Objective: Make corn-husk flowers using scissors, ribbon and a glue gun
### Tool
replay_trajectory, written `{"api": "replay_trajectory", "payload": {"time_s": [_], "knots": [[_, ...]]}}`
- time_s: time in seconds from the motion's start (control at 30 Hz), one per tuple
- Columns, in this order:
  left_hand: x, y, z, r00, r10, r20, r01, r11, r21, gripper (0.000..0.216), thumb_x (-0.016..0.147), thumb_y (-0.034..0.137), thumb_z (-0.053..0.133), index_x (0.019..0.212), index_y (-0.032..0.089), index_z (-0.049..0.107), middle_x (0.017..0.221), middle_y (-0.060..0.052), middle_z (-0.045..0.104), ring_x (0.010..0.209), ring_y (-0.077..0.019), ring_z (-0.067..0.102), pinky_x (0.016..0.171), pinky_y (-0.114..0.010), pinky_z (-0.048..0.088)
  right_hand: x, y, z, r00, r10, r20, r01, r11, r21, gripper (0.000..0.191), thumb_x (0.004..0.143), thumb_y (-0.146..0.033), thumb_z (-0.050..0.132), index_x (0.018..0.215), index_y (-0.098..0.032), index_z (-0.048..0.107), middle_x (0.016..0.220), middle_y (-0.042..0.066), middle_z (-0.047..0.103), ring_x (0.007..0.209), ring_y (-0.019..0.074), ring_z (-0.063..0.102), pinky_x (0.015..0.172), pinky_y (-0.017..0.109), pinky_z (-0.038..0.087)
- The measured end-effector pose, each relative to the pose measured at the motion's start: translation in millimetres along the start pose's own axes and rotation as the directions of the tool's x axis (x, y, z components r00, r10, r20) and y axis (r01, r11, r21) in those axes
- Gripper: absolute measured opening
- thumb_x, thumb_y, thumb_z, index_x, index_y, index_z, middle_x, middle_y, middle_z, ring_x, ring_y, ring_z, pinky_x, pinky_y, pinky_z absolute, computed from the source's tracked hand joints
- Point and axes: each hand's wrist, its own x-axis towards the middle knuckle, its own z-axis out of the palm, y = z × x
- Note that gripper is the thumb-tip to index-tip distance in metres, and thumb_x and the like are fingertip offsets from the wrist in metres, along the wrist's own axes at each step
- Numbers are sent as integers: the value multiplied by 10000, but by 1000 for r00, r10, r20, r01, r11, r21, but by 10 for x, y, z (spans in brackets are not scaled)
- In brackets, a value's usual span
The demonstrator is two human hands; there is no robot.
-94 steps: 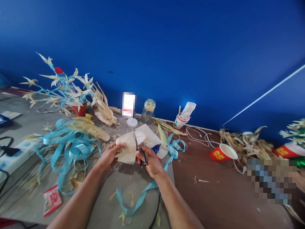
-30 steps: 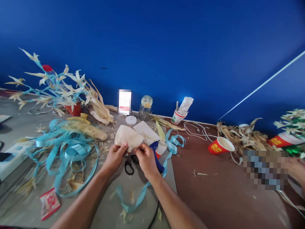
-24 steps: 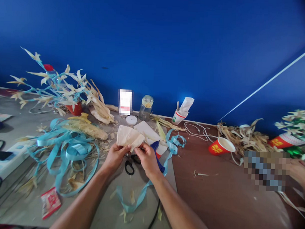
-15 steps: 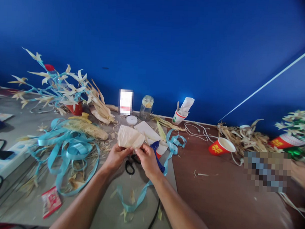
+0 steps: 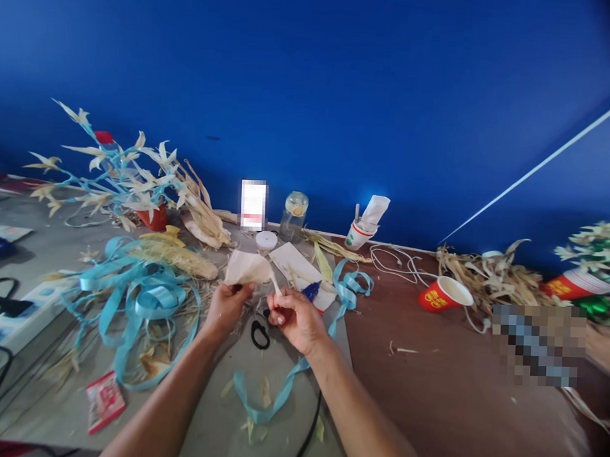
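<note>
A pale corn husk piece (image 5: 248, 268) is held up between both hands above the grey part of the table. My left hand (image 5: 231, 306) pinches its lower left edge between thumb and fingers. My right hand (image 5: 298, 316) is closed on the right edge, where a narrow strip bends down into the fingertips. Black-handled scissors (image 5: 260, 335) lie just below the hands, their blades hidden. Light blue ribbon (image 5: 273, 407) curls across the table beneath the right forearm. A dark blue object (image 5: 311, 291), partly hidden, rests behind the right hand.
On the left are a blue ribbon heap (image 5: 157, 300), a husk-flower branch (image 5: 147, 176) in a red pot and a power strip (image 5: 11, 325). A glass jar (image 5: 294, 218) stands behind. On the right are a red paper cup (image 5: 445, 294), dry husks (image 5: 484, 268) and another person's hand (image 5: 604, 345).
My hands have moved slightly apart. The right hand has turned and folded the husk's right edge down into a narrow strip; the husk has tilted lower.
</note>
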Motion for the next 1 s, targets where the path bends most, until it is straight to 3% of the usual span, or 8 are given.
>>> {"api": "replay_trajectory", "payload": {"time_s": [0.1,0.17,0.33,0.5,0.6,0.83,0.9,1.0], "knots": [[56,18,-60,979,-33,-202,27,999,-31,232,566,308,727,549,123,589,486,29,528,476,-79,431,489,-212,331,-19,-37,-6,996,-40,78,37,998,47,52,637,-160,595,610,-147,552,668,-16,550,438,37,373,486,218,257],[76,36,-91,970,-79,-229,52,991,-122,261,600,351,716,602,114,609,500,21,540,473,-76,438,479,-207,324,-28,-48,7,995,-61,76,59,998,29,79,653,-185,624,630,-146,559,690,-15,547,452,36,368,496,222,266],[54,79,-62,987,-162,16,156,917,-368,419,651,466,684,858,103,640,737,-58,652,486,-69,468,481,-210,369,-31,-20,68,995,-95,-32,91,989,-118,199,633,-260,708,628,-149,543,685,-20,534,475,37,359,483,214,225],[-24,121,6,950,-222,217,285,902,-324,412,675,503,658,740,96,646,643,-43,614,461,-63,451,445,-193,344,7,53,54,977,-197,-87,155,923,-352,257,656,-306,673,579,-167,472,538,-65,420,472,54,320,479,212,219],[-69,120,21,945,-158,286,234,939,-253,343,681,432,683,793,108,671,641,-15,592,491,-60,448,480,-191,351,26,87,25,959,-257,-117,155,825,-544,241,688,-330,629,582,-173,478,497,-76,376,474,66,304,477,214,238],[-118,52,32,896,-130,424,186,978,-92,237,665,322,723,793,133,659,680,-15,606,605,-99,515,577,-209,384,22,124,7,911,-410,-41,164,452,-877,161,747,-295,534,648,-168,543,620,-12,542,592,119,459,582,231,366],[-121,63,34,901,-132,414,197,973,-119,205,656,297,731,740,137,636,655,-4,595,597,-92,511,574,-204,383,15,125,18,901,-432,-30,149,374,-916,144,743,-269,528,636,-173,522,630,-4,551,604,125,478,598,234,373],[-105,120,33,945,-128,301,208,945,-250,198,663,295,723,712,146,602,592,34,548,475,-38,405,484,-173,323,3,114,37,895,-445,-28,125,311,-942,185,732,-267,549,587,-180,474,591,-19,515,581,115,467,592,229,362]]}}
